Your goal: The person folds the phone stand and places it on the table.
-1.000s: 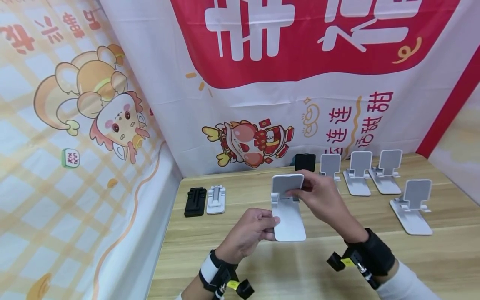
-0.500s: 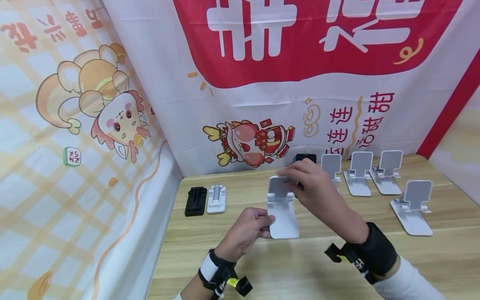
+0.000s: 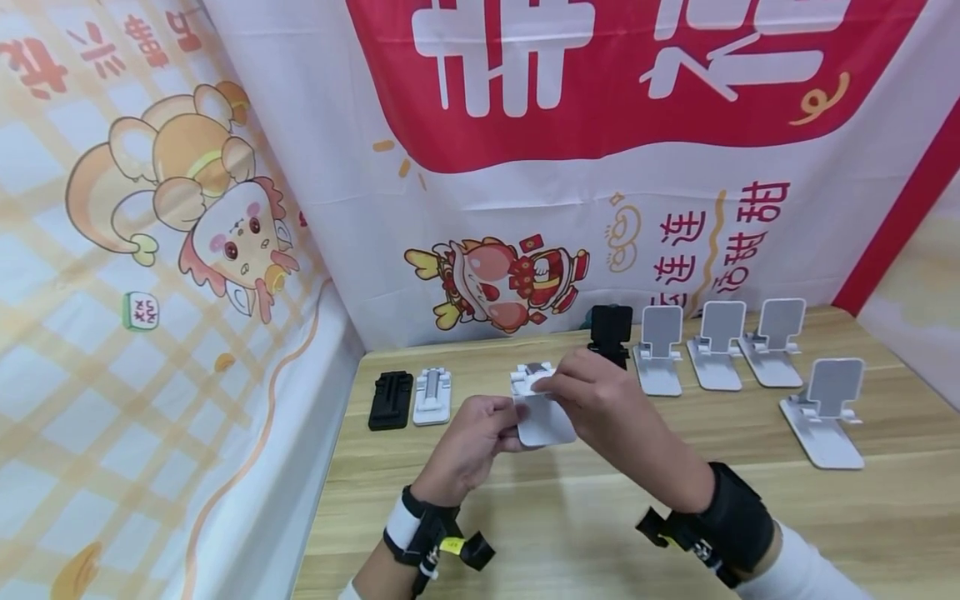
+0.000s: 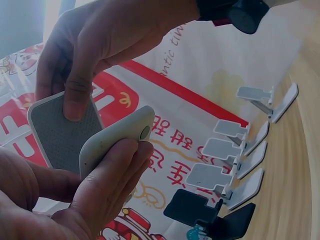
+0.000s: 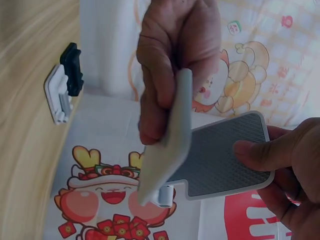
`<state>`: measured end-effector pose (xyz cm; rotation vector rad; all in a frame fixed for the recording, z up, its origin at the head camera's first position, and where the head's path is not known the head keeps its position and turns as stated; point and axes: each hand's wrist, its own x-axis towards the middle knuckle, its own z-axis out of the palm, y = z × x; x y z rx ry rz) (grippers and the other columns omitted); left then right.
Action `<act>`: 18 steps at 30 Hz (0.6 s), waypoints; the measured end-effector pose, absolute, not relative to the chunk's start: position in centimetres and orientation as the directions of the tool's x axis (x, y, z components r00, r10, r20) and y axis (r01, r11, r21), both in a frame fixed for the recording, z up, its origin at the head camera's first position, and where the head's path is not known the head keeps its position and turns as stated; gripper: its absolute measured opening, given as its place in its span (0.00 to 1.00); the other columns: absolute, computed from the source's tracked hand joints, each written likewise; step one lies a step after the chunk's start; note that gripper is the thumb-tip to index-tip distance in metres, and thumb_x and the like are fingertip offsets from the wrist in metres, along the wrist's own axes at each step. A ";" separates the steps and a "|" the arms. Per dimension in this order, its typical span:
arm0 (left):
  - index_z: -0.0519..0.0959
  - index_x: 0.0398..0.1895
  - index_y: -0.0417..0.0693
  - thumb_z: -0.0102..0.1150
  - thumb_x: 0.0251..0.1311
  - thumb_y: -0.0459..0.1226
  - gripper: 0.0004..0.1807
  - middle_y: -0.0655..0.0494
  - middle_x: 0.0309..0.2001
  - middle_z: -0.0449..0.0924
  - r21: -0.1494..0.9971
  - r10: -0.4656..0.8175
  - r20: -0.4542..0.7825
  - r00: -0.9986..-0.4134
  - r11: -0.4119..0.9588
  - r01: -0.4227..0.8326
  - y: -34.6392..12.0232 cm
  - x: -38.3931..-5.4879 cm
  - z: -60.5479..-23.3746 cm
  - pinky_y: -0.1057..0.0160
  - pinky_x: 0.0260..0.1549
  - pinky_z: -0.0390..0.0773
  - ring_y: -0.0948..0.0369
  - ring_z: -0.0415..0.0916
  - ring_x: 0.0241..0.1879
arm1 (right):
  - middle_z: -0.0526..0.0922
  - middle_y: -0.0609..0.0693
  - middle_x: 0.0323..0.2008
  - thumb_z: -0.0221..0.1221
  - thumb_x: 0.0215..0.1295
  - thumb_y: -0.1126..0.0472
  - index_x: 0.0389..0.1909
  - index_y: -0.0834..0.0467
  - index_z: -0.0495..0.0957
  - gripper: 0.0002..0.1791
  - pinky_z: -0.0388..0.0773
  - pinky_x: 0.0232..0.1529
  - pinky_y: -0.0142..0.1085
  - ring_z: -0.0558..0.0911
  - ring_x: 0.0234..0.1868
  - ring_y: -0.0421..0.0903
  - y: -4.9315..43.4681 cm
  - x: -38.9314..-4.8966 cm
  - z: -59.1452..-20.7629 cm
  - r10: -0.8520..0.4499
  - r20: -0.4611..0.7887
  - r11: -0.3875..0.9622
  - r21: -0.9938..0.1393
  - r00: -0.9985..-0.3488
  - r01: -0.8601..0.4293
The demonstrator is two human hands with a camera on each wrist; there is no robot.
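A white folding phone stand [image 3: 545, 423] is held above the table between both hands. My left hand [image 3: 471, 446] grips its white base, with the thumb along one edge. My right hand [image 3: 606, 408] pinches the upper plate. In the right wrist view, that plate's grey textured pad [image 5: 220, 152] lies under the right thumb, and the white base [image 5: 172, 140] stands at an angle to it. The left wrist view has the base [image 4: 120, 137] between the left fingers and thumb. Part of the hinge is hidden by the hands.
A folded black phone stand [image 3: 391, 402] and a folded white one [image 3: 432, 397] lie at the table's back left. At the back right, an unfolded black stand [image 3: 611, 327] and several unfolded white stands [image 3: 722, 346] stand on the table. A printed cloth [image 3: 337, 208] hangs behind.
The phone stand has moved left and slightly up, and its base now tilts. Its upper plate has swung back from upright. My right hand has shifted left and down with it.
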<state>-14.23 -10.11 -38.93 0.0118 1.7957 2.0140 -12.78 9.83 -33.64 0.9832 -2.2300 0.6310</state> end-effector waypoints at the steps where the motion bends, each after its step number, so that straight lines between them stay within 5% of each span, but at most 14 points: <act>1: 0.77 0.54 0.36 0.48 0.69 0.34 0.16 0.41 0.55 0.78 0.951 0.326 -0.270 -0.906 -0.060 -0.305 -10.2 -14.2 -38.9 0.61 0.44 0.83 0.54 0.82 0.46 | 0.83 0.46 0.33 0.73 0.43 0.72 0.35 0.55 0.86 0.17 0.84 0.42 0.33 0.78 0.38 0.39 9.7 -12.6 -33.8 -0.487 0.696 0.612 -0.160 -0.529 -0.774; 18: 0.78 0.54 0.39 0.50 0.70 0.40 0.17 0.43 0.49 0.83 0.956 0.379 -0.226 -0.897 -0.091 -0.279 -11.5 -14.4 -37.7 0.59 0.45 0.83 0.54 0.83 0.47 | 0.86 0.48 0.35 0.74 0.44 0.68 0.41 0.55 0.86 0.20 0.83 0.38 0.31 0.78 0.32 0.41 8.4 -10.5 -36.5 -0.550 0.685 0.648 -0.010 -0.477 -0.761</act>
